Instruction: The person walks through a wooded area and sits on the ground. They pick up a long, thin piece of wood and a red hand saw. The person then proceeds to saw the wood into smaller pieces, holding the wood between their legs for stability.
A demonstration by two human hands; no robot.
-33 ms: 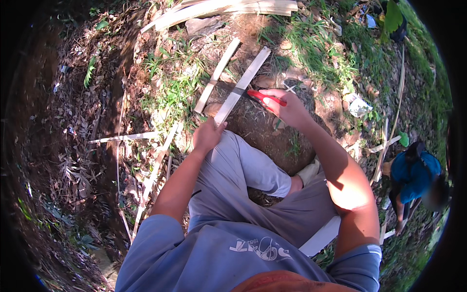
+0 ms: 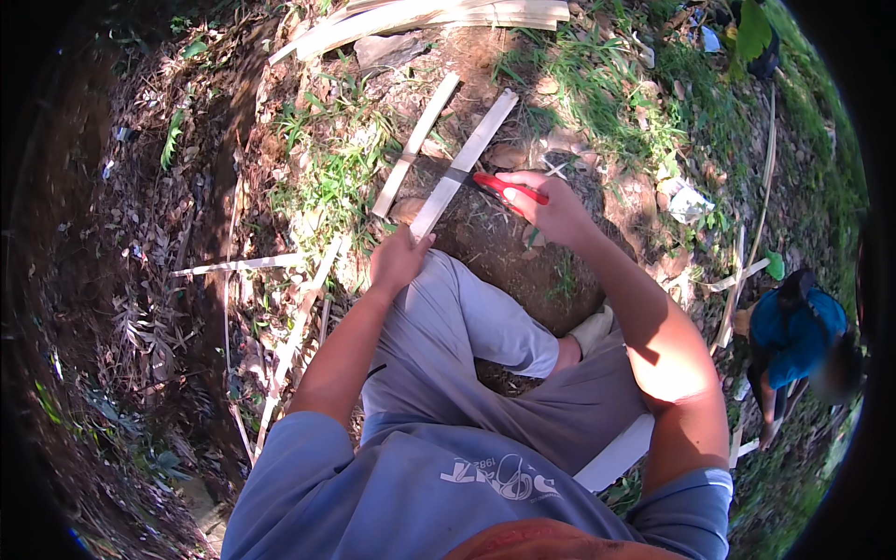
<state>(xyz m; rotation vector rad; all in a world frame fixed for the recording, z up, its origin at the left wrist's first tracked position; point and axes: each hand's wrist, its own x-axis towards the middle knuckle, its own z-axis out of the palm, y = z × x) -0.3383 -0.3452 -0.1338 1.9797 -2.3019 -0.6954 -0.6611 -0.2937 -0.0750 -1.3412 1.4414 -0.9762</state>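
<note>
My left hand (image 2: 399, 257) is closed round the near end of a pale, flat wooden strip (image 2: 481, 137), which slants away up and to the right. In my right hand (image 2: 553, 210) is a red-handled hand tool (image 2: 504, 186) with a dark working part; its exact kind is hard to make out. The dark end meets the strip near its middle, where a dark band crosses the wood. A second, shorter-looking wooden strip (image 2: 431, 114) lies on the ground just left of the held one, roughly alongside it.
Long pale strips (image 2: 439, 19) lie at the far edge behind a flat stone (image 2: 387, 50). More strips (image 2: 297, 331) lie on the left. At right are a crumpled white thing (image 2: 686, 202), a long thin strip (image 2: 769, 154) and another person in blue (image 2: 795, 327), bending down.
</note>
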